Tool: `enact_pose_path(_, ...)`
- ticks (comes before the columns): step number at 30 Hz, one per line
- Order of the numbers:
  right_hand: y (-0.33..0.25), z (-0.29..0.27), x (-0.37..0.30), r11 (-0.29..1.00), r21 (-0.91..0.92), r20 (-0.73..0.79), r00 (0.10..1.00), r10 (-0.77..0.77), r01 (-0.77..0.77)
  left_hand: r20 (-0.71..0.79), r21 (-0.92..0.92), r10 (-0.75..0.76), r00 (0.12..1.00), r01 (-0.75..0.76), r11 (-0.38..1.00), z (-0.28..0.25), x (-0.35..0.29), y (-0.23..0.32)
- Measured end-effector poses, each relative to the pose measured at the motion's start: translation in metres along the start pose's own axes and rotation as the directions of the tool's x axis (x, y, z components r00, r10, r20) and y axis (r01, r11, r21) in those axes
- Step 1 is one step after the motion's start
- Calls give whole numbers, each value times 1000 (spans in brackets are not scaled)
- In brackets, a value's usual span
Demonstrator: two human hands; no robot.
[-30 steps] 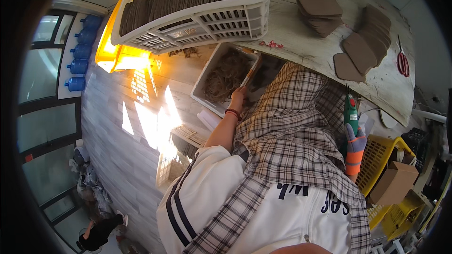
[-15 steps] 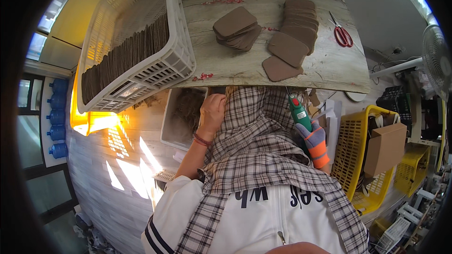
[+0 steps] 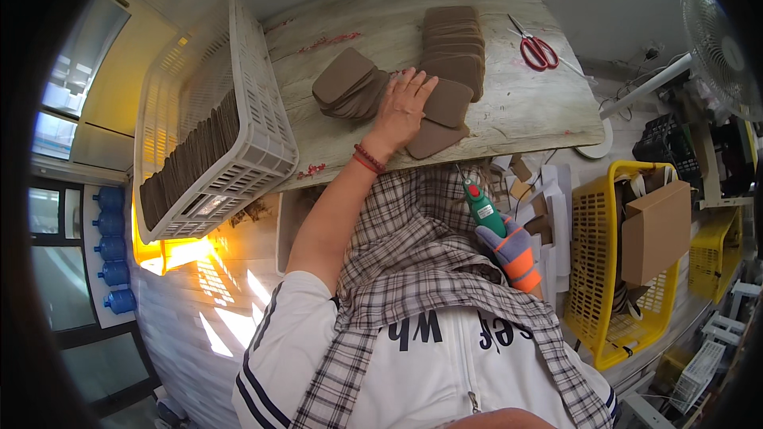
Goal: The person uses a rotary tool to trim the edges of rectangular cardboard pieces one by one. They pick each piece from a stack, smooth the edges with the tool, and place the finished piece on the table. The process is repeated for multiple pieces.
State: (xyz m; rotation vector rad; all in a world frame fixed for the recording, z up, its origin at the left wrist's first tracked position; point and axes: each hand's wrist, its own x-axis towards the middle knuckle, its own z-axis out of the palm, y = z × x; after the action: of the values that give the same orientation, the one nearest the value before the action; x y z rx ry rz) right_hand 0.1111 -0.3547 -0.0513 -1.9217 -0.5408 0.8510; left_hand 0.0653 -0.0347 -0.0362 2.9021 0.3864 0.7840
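Observation:
My bare left hand [image 3: 401, 107] reaches over the table with its fingers stretched out. The fingertips rest at the edge of a brown rounded pad [image 3: 447, 102] in an overlapping row. Another brown pad [image 3: 435, 140] lies at the table's near edge, partly under the first. A fanned stack of brown pads [image 3: 343, 79] sits just left of the hand, which hides part of it. Low in front of the apron, my right hand [image 3: 509, 249], in a grey and orange glove, grips a green handheld power tool [image 3: 486, 214]. Its thin metal tip points up toward the table edge.
Red-handled scissors [image 3: 538, 51] lie at the far right of the table [image 3: 524, 115]. A white crate [image 3: 266, 111] packed with brown pads stands at the left. Yellow baskets [image 3: 592, 262], one with a cardboard box [image 3: 653, 234], are at the right, below a white fan [image 3: 719, 44].
My left hand has risen from below the table edge onto the pads. My right hand still holds the green tool. The view has shifted a little.

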Motion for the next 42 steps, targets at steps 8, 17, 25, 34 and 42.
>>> enact_pose_path(8,11,-10,5,999,-41,-9,1000,2,-2,146,-60,-14,989,23,998,10,15,-13)
enact_pose_path(17,7,-9,5,998,54,15,1000,25,-26,124,-100,3,992,9,995,-1,31,-13)
enact_pose_path(25,4,-9,5,1000,-8,9,1000,10,-10,81,-256,-93,992,111,960,-14,22,-12)
enact_pose_path(34,3,-9,19,991,134,13,1000,-4,2,330,-930,-607,723,358,-81,-13,-11,9)
enact_pose_path(42,-48,-7,33,941,336,-24,999,-36,42,447,-675,-636,629,-230,-701,15,-14,53)
